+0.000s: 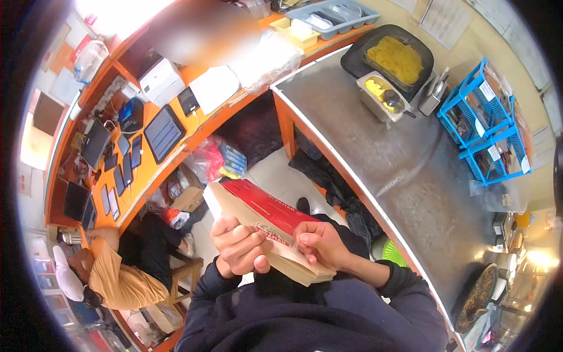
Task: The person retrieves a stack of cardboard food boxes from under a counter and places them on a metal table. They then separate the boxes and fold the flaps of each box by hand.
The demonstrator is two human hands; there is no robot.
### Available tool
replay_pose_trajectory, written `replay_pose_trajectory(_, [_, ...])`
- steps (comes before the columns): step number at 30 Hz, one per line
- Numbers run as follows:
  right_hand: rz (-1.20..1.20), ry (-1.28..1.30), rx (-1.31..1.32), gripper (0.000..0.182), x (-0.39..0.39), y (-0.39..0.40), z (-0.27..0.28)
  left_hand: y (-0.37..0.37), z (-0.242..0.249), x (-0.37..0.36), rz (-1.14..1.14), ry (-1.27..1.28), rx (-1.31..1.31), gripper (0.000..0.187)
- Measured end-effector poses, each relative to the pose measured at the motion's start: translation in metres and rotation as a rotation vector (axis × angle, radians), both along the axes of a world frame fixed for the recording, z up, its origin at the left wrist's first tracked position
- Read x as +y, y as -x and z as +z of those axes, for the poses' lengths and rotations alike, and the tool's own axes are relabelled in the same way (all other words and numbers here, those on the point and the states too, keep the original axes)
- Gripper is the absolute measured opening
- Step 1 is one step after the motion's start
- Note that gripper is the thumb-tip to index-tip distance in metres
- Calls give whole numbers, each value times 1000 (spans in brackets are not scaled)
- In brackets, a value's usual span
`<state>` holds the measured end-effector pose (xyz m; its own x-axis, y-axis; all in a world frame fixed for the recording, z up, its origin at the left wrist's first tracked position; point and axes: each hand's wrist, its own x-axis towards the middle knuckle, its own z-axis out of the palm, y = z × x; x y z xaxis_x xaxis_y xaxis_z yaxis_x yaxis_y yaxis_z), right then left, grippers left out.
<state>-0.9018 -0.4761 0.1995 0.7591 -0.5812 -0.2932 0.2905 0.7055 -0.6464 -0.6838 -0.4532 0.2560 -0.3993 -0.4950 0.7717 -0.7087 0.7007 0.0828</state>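
We had the red-and-tan printed paper packet [258,211] up in front of our dark-sleeved torso, off both worktops, slanted from upper left to lower right. Left hand [239,245]: grip closed, fingers curled against the packet's near side; couldn't tell if it pinched the paper. Right hand [316,243]: fingers bent over the packet's lower right end, a bit of something clear by the fingertips; couldn't tell how far that grip was closed.

Right of us, the grey worktop with white edging [375,146] had a black tray of yellow food [394,58] at its far end, a rectangular metal container [375,107] just beside it, and blue plastic racks [478,130] along the right edge. Left, the orange wooden worktop [198,122] carried a black-framed tablet [165,134] and several phones; a person in a tan shirt [126,278] sat near its near corner.
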Motion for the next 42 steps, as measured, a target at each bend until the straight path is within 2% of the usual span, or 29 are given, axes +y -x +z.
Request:
replay_pose_trajectory(10, [-64,-223,-10,17,118,24,-3,25,-12,106,-25,-57,74,30])
replay_pose_trajectory(13, [-165,-327,-43,14,160,38,-3,39,-15,138,-54,-80,93,30])
replay_pose_trajectory(16, [-429,-953,-487,11,189,54,-34,57,-12,161,-103,-95,82,30])
replay_pose_trajectory(20, [-453,-765,-523,6,212,74,-22,76,-2,174,-141,-84,96,29])
replay_pose_trajectory(23, [-486,-457,-315,4,201,93,5,96,10,164,-143,-21,180,45])
replay_pose_trajectory(26, [-608,-121,-218,3,185,123,13,118,34,149,-149,11,225,34])
replay_pose_trajectory(27, [-625,23,-294,10,176,138,5,130,46,142,-157,46,241,37])
replay_pose_trajectory(30, [-679,408,-190,16,154,187,44,171,79,119,-205,131,288,39])
replay_pose_trajectory(34, [-750,639,-112,30,149,264,97,242,116,86,-351,286,389,48])
replay_pose_trajectory(37, [-684,923,26,44,149,317,129,301,130,56,-519,399,432,47])
replay_pose_trajectory(40, [-603,1034,322,52,147,349,168,354,126,23,-657,392,416,42])
replay_pose_trajectory(41, [-639,1161,453,55,140,356,175,376,131,19,-702,348,429,41])
replay_pose_trajectory(42, [-568,1202,585,53,136,364,183,392,128,11,-721,342,412,39])
